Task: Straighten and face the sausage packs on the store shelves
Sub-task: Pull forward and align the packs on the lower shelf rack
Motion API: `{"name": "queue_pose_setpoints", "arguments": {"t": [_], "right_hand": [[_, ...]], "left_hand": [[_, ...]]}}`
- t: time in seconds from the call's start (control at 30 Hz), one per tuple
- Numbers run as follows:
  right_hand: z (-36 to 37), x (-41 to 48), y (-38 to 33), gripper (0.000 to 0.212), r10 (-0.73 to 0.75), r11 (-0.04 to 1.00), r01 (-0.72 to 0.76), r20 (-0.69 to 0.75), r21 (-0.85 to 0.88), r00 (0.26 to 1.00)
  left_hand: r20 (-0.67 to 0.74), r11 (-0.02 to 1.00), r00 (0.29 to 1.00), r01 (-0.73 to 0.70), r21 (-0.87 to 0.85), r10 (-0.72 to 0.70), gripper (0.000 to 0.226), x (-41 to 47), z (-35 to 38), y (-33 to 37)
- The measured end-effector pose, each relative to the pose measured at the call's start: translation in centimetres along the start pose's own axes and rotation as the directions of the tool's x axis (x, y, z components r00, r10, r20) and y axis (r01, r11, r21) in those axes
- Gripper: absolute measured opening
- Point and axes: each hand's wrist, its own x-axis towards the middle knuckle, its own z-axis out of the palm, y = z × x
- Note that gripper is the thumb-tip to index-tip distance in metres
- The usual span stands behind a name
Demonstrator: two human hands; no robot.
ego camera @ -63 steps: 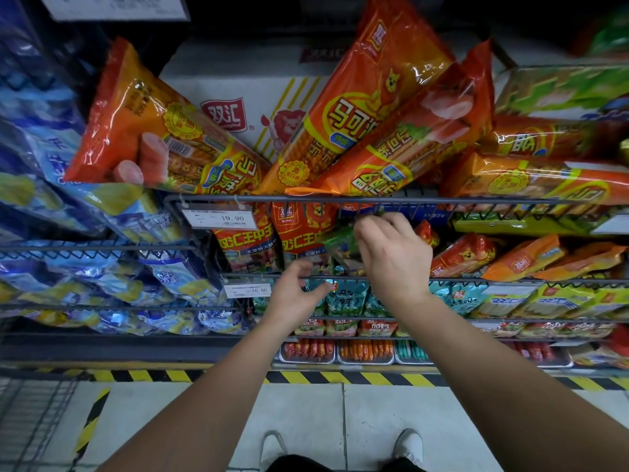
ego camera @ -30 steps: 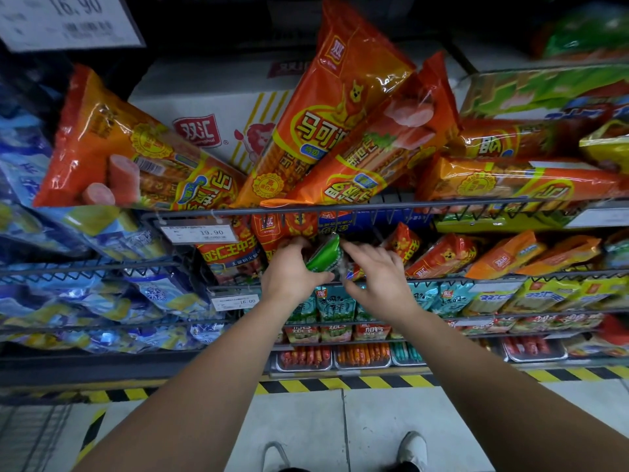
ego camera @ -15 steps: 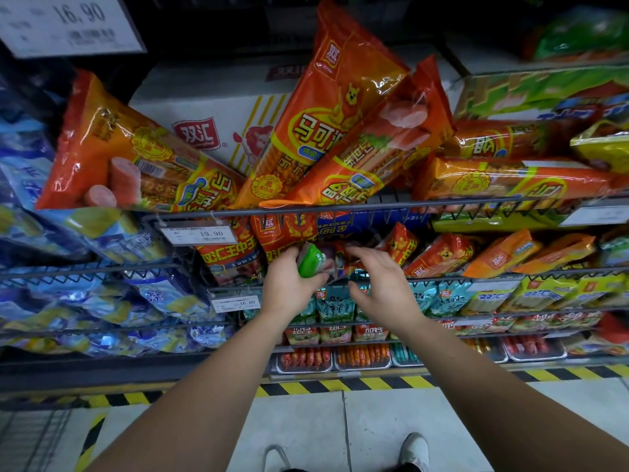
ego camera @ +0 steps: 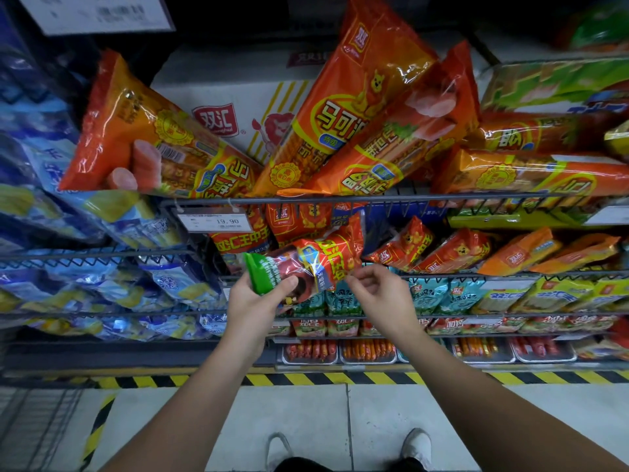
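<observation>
Holding a glossy red plastic sausage pack with a green end (ego camera: 320, 264) just off the wire shelf (ego camera: 442, 274): our left hand (ego camera: 253, 303) grips it, while our right hand (ego camera: 377, 292) curls at its edge, and we can't tell if it's pinching. Probably light, floppy and slippery, so we'd grab mid-body.

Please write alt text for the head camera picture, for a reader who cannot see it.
A person's left hand grips a green-ended sausage pack before wire store shelves; the right hand pinches a red pack. Long orange packs lie crooked above.
</observation>
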Motion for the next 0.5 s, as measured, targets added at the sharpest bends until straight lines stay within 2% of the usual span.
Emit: {"name": "queue_pose_setpoints", "arguments": {"t": [0.07,0.13,0.17,0.23,0.33,0.43,0.5], "right_hand": [[0.7,-0.4,-0.4,0.036,0.200,0.962,-0.221,0.135,0.160,0.970],[1.5,-0.9,-0.8,0.045,0.332,0.817,-0.444,0.330,0.368,0.884],[1.8,-1.1,-0.9,0.050,0.332,0.731,-0.504,0.406,0.460,0.851],[2.5,-1.5,-1.0,0.060,0.297,0.546,-0.549,0.466,0.633,0.833],[3.1,-1.7,-1.1,0.059,0.284,0.311,-0.543,0.469,0.780,0.836],[3.3,-2.2,-0.9,0.057,0.284,0.201,-0.532,0.471,0.822,0.835],[3.2,-2.5,-0.7,0.053,0.286,0.208,-0.527,0.464,0.824,0.839]], "left_hand": [[0.000,0.994,0.999,0.036,-0.106,-0.036,0.029,-0.4,-0.4,-0.2],[0.013,0.984,0.998,0.070,-0.165,-0.068,0.029,-0.7,-0.5,-0.5],[0.027,0.980,0.996,0.086,-0.181,-0.083,0.029,-0.9,-0.6,-0.8],[0.069,0.968,0.990,0.134,-0.214,-0.122,0.031,-1.5,-0.5,-1.4],[0.124,0.955,0.978,0.194,-0.223,-0.169,0.041,-2.0,-0.6,-2.4],[0.183,0.950,0.961,0.241,-0.197,-0.206,0.038,-2.1,-0.9,-2.9],[0.230,0.945,0.947,0.270,-0.183,-0.226,0.038,-2.1,-1.1,-3.0]]}}
